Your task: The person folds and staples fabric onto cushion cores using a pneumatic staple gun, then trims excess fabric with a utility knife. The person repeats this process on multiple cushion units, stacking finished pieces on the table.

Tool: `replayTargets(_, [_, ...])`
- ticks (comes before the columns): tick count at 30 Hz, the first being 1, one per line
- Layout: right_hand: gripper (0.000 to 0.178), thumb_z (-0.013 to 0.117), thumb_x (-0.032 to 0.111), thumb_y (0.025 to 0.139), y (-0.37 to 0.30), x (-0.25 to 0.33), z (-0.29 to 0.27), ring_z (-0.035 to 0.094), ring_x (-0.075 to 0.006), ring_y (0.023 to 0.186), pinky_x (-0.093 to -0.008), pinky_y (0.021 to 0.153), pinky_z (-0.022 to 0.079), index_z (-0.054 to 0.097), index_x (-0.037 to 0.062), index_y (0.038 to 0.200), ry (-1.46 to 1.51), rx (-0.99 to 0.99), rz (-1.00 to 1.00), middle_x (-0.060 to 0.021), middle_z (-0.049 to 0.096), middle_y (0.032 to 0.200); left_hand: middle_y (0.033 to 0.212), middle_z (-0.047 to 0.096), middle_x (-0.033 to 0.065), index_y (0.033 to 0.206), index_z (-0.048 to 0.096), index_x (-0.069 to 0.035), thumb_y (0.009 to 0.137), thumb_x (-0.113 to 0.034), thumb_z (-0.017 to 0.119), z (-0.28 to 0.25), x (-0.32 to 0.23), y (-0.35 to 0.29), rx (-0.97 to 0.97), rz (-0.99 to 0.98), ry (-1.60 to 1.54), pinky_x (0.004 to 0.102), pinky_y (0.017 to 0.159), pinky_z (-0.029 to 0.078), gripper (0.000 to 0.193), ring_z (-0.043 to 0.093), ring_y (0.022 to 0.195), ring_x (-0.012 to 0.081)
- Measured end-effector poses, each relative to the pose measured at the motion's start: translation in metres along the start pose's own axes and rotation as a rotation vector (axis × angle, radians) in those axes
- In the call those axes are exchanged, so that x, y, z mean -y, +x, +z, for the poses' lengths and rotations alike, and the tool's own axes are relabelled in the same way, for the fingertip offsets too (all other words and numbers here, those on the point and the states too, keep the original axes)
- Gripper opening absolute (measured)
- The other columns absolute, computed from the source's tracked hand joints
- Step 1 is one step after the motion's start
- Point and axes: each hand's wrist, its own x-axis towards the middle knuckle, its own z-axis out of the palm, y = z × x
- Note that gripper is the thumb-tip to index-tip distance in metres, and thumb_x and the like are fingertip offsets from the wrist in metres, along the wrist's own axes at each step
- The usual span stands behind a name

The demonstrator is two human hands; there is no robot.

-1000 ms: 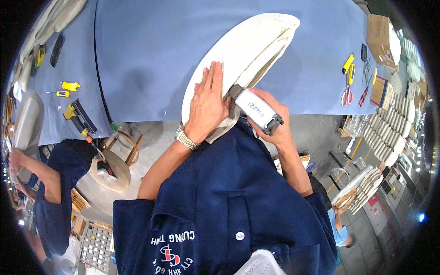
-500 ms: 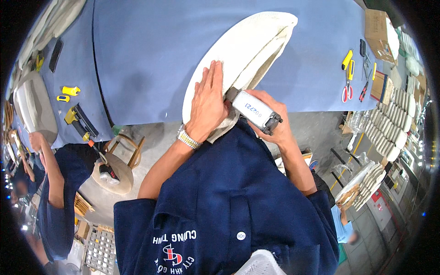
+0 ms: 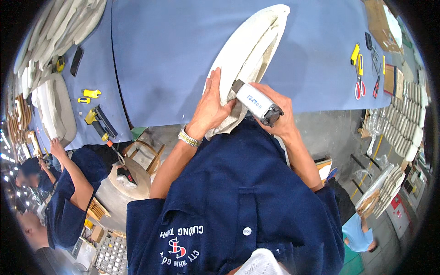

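A cream fabric-covered seat cushion (image 3: pixel 243 46) stands tilted at the near table edge, its folded cloth edge facing right. My left hand (image 3: pixel 211 107) grips its near end, fingers along the left side and thumb on the cloth fold. A metal-banded watch (image 3: pixel 190 138) circles that wrist. In my right hand (image 3: pixel 285 112) is a staple gun (image 3: pixel 256 101) with a pale body and black end cap. Its dark nose meets the cloth near my left thumb. My palm hides the tool's handle.
Scissors (image 3: pixel 360 85), a yellow cutter (image 3: pixel 354 55) and other hand tools lie on the blue table (image 3: pixel 160 59) at right. At left are another staple gun (image 3: pixel 98 123), a phone (image 3: pixel 77 61) and pale cushions (image 3: pixel 57 27). A co-worker's arm (image 3: pixel 75 172) reaches toward a grey cushion (image 3: pixel 64 107).
The cushion is turned more on edge, showing more of its folded side. My left hand has shifted with it, thumb now on the fold. The view has swung slightly left.
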Motion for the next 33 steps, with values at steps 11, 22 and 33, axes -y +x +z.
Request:
replayTargets(11, [0.068,0.083,0.015,0.069,-0.02,0.002,-0.004,0.071,-0.0346,0.115,-0.0393,0.098,0.057,0.065,0.0038,0.134,0.051,0.052,0.042,-0.0186,0.072,0.126,0.167,0.024,0.0305,0.164,0.016,-0.003,0.084,-0.012,0.078,0.008,0.004,-0.006,-0.005,0.058,-0.025,0.0483,0.126,0.027,0.102,0.019,0.156,0.047])
replayTargets(22, [0.068,0.082,0.015,0.068,-0.021,0.004,-0.006,0.071,-0.037,0.11,-0.0402,0.093,0.058,0.064,0.0068,0.133,-0.02,0.079,0.022,-0.0158,0.073,0.122,0.169,0.021,0.0275,0.165,0.015,-0.004,0.082,-0.007,0.078,0.012,0.004,-0.005,-0.018,0.037,-0.021,0.0621,0.122,0.027,0.104,0.02,0.157,0.045])
replayTargets(33, [0.066,0.081,0.013,0.07,-0.021,0.013,-0.002,0.071,-0.0372,0.111,-0.0406,0.095,0.057,0.064,0.0059,0.133,-0.014,0.141,0.097,-0.0167,0.072,0.123,0.169,0.02,0.0266,0.165,0.016,-0.007,0.08,-0.003,0.078,0.018,0.008,-0.004,-0.06,0.084,-0.038,0.0642,0.12,0.029,0.106,0.019,0.157,0.0448])
